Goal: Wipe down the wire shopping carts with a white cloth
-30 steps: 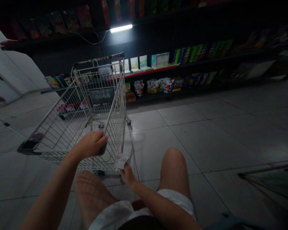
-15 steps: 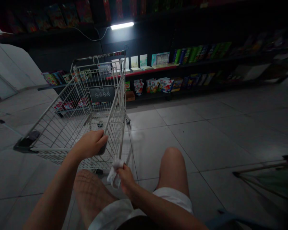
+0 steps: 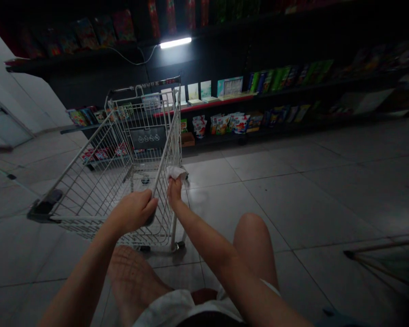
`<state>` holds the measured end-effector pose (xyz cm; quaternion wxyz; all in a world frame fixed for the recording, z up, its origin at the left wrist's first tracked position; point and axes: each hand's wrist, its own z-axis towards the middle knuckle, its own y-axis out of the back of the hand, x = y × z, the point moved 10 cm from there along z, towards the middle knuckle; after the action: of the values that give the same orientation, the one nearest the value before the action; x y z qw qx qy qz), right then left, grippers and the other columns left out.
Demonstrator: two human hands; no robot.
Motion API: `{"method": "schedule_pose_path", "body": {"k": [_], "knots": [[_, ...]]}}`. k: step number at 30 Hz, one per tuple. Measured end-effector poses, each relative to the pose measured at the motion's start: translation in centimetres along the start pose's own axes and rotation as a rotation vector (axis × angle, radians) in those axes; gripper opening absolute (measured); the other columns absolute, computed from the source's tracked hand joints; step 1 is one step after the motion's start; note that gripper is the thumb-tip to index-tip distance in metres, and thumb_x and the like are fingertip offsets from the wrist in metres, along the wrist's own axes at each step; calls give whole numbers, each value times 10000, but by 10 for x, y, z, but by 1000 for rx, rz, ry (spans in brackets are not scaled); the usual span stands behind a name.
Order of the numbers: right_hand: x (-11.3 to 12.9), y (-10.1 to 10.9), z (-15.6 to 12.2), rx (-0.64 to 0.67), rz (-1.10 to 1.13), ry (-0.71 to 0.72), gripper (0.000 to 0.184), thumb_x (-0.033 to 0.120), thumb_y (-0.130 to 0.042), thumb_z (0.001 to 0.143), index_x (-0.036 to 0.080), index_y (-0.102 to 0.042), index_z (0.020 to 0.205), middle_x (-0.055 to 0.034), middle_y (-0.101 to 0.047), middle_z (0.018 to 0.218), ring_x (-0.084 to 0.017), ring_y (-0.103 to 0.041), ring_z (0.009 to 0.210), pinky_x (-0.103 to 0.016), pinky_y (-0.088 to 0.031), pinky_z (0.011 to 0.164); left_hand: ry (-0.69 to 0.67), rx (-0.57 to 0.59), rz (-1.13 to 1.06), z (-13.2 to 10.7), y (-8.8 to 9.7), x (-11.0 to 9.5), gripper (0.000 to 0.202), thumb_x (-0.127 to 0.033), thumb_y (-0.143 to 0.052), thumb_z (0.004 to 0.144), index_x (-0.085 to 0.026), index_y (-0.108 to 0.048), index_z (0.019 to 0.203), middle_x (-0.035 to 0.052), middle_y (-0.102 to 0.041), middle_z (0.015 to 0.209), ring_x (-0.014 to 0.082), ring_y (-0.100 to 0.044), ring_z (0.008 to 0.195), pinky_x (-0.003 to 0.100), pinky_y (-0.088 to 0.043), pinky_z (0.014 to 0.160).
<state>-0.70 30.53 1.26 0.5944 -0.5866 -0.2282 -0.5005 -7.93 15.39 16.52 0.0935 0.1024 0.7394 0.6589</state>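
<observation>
A white wire shopping cart (image 3: 98, 181) stands on the tiled floor in front of me, with nothing visible inside it. My left hand (image 3: 133, 211) is closed around the dark corner cap at the cart's near right rim. My right hand (image 3: 174, 187) pinches a white cloth (image 3: 176, 172) and presses it against the outside of the cart's right side, partway along. My bare knees show below, in white shorts.
Dark shelves (image 3: 245, 97) with colourful packets and cards run along the back under a strip light (image 3: 175, 42). A small brown box (image 3: 187, 139) sits on the floor by the shelf. Another wire frame (image 3: 385, 261) juts in at the right edge.
My right hand has risen with the cloth from low at the cart's near right post to higher and farther along the right side. The left hand keeps its grip.
</observation>
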Motion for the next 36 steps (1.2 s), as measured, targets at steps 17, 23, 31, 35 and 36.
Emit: {"method": "schedule_pose_path", "body": {"k": [17,23,31,35,36], "knots": [[88,-11,-5,92,-121,278,285,297,-511,885,201,-682,1092,-57,-705,1091,-182,-606,1141,-360,-465,1074,1,12,-45,-5,-2,0,307,-441,-198,932,-244,-334,739,43,-541,729,216,-533,711,349,-319,687],[91,-17,10,116,-293,289,296,170,-481,823,177,-707,1013,-82,-691,1080,-201,-588,1149,-358,-465,1051,3,23,-50,-5,-4,2,310,-439,-193,925,-244,-345,737,48,-552,749,220,-546,737,349,-331,698],[140,7,-92,363,-330,665,277,204,-502,900,225,-733,1051,-92,-681,1158,-211,-620,1121,-349,-489,1010,-21,24,-99,-7,-4,-1,315,-508,-305,899,-233,-402,781,58,-597,787,216,-562,729,338,-353,680],[163,-52,-62,678,-660,887,247,246,-531,896,195,-730,1034,-97,-683,1163,-240,-609,1098,-435,-407,1067,-25,10,-54,-12,-1,-1,235,-459,-455,813,-227,-420,805,62,-615,794,215,-564,704,329,-341,648],[162,-65,-42,716,-752,882,234,235,-551,880,177,-729,1021,-99,-688,1150,-240,-609,1084,-442,-388,1073,-27,8,-42,-13,-1,-1,203,-428,-453,804,-229,-412,794,59,-610,781,215,-563,700,328,-337,642]]}}
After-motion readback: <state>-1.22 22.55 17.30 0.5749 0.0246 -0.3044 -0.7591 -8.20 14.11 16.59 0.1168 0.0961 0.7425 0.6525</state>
